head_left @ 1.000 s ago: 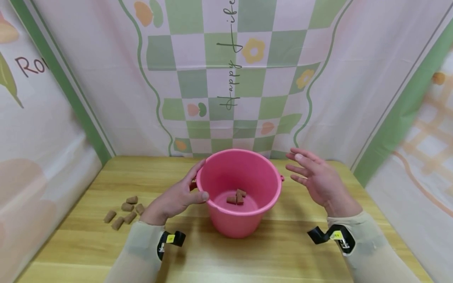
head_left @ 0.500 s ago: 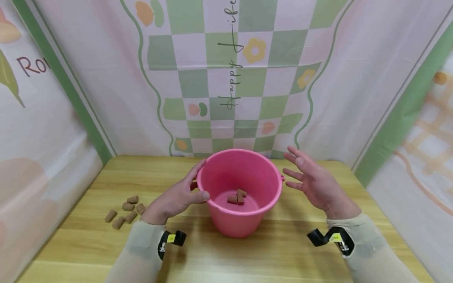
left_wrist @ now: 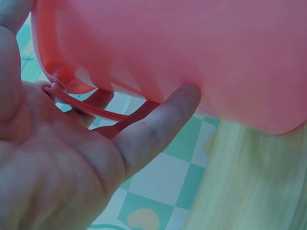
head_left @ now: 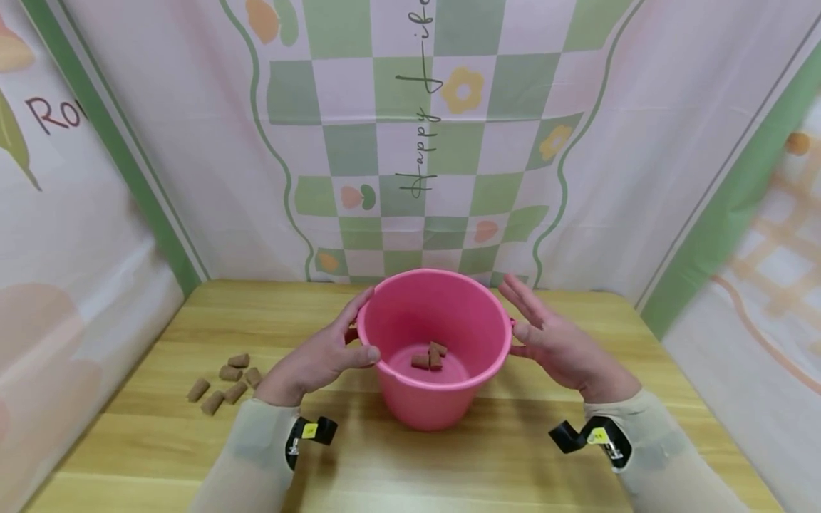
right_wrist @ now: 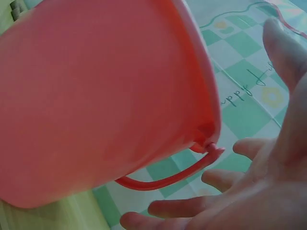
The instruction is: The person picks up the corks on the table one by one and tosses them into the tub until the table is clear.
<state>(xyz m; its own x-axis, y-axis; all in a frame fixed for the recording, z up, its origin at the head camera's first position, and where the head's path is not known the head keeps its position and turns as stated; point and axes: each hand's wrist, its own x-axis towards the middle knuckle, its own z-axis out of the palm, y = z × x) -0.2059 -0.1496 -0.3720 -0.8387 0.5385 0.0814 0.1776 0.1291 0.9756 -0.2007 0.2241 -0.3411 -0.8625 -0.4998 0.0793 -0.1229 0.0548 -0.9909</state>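
Admittedly, my left hand (head_left: 323, 360) is gripping the pink bucket (head_left: 430, 407) while my spread, empty right hand (head_left: 564, 353) is hovering opposite, so lifting one-sidedly could be tipping it, sliding the brown plugs (head_left: 435, 359) (inside, beyond that grip).

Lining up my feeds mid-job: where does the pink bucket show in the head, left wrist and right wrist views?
Head: the pink bucket sits in the middle, below centre.
Left wrist: the pink bucket spans the top half, cut off by the upper edge.
Right wrist: the pink bucket fills most of the left side.
Shared landmark: the green-and-white checked backdrop.
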